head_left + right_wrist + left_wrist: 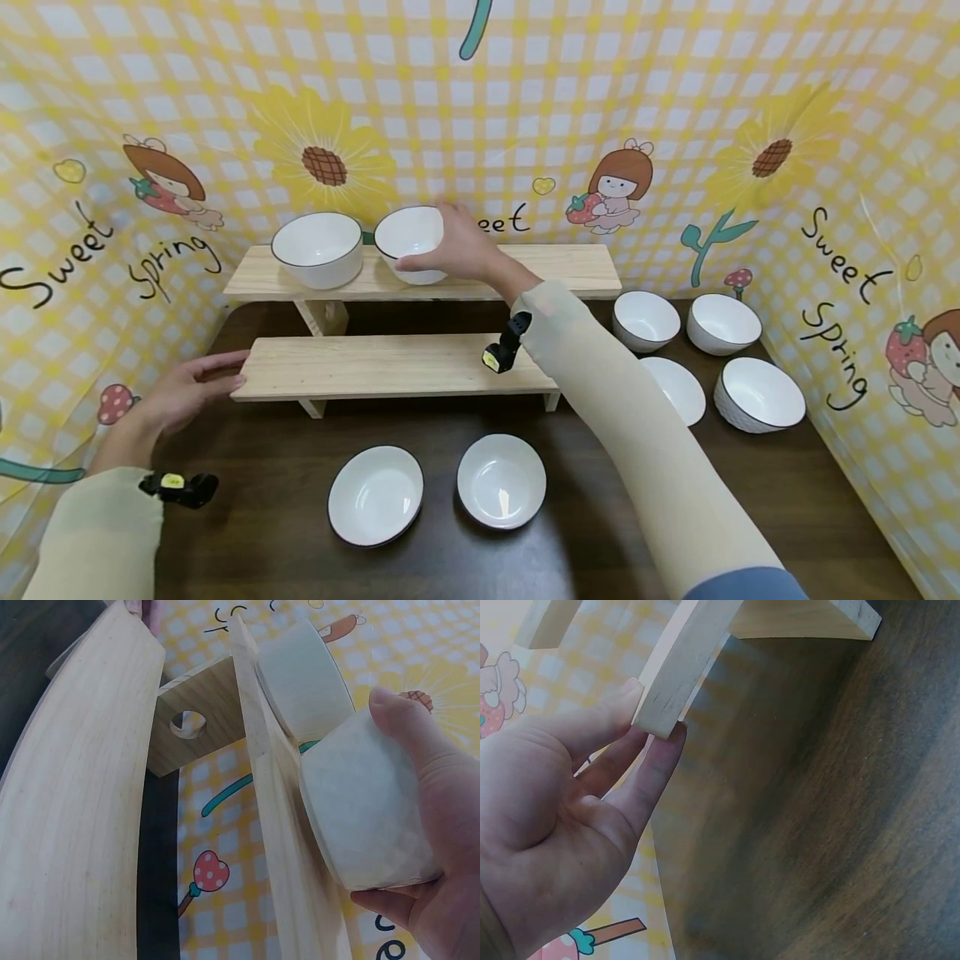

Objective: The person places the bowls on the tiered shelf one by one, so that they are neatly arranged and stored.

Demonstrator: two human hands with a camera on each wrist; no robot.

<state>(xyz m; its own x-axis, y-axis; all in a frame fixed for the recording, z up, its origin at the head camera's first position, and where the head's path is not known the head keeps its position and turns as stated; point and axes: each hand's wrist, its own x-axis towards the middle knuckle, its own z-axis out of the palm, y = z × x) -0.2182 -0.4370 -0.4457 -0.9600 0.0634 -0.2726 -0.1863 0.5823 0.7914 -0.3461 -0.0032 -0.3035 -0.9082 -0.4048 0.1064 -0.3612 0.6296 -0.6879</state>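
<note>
My right hand (468,243) grips a white bowl (406,232) on the upper board of a two-step wooden shelf (420,367). In the right wrist view the thumb lies along one side of this bowl (367,802), with fingers round the opposite side. A second white bowl (318,250) with a dark rim sits to its left on the same board. At the lower board's left end, my left hand (180,396) pinches the wood. The left wrist view shows thumb and fingertips on opposite faces of the board end (664,705).
Two white bowls (376,496) (501,482) stand on the dark wooden table (247,517) in front of the shelf. Several more bowls (759,395) are grouped at the right, one partly hidden by the right forearm. A yellow checked cloth (510,100) encloses the back and sides.
</note>
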